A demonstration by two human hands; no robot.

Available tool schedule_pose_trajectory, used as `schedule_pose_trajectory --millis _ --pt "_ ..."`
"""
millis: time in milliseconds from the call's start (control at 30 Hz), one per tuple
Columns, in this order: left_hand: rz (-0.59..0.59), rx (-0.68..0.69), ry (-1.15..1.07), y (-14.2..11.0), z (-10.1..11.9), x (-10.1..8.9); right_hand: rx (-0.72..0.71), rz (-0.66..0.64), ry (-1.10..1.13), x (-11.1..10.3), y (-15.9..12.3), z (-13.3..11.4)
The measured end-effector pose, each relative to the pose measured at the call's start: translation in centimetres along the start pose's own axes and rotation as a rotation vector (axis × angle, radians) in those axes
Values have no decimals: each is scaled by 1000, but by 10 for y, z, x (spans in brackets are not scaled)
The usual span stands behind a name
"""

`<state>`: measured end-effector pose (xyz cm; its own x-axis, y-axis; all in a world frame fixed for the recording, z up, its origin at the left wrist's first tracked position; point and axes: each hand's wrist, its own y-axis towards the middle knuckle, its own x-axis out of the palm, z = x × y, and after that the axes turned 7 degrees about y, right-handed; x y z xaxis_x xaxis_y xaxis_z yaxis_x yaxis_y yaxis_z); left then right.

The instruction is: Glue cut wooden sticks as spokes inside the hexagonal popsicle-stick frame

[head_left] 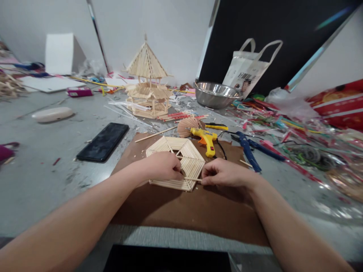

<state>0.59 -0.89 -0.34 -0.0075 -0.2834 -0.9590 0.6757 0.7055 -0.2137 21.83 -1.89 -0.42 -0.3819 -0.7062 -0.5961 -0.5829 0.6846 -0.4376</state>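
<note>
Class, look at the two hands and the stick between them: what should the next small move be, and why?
Probably press the thin wooden stick gently flat against the hexagonal stick panel, steadying both ends. The right hand pinches one end just past the panel's edge, the left hand is at the other; whether stick and panel touch is unclear.

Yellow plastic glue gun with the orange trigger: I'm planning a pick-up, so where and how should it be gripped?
Probably by its yellow handle, from the near side: the handle points towards the person, just beyond the right hand, while the nozzle points left, away from that grip. Stay off the orange trigger, on the handle's left.
</note>
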Motion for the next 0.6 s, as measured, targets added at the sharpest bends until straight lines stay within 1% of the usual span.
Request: schedule_pose_trajectory --millis 200,600 --pt "-14 -35 28 -2 5 -3 -7 5 16 0 0 1" --pt "20 -24 22 -1 4 -1 -18 7 42 0 -1 0"
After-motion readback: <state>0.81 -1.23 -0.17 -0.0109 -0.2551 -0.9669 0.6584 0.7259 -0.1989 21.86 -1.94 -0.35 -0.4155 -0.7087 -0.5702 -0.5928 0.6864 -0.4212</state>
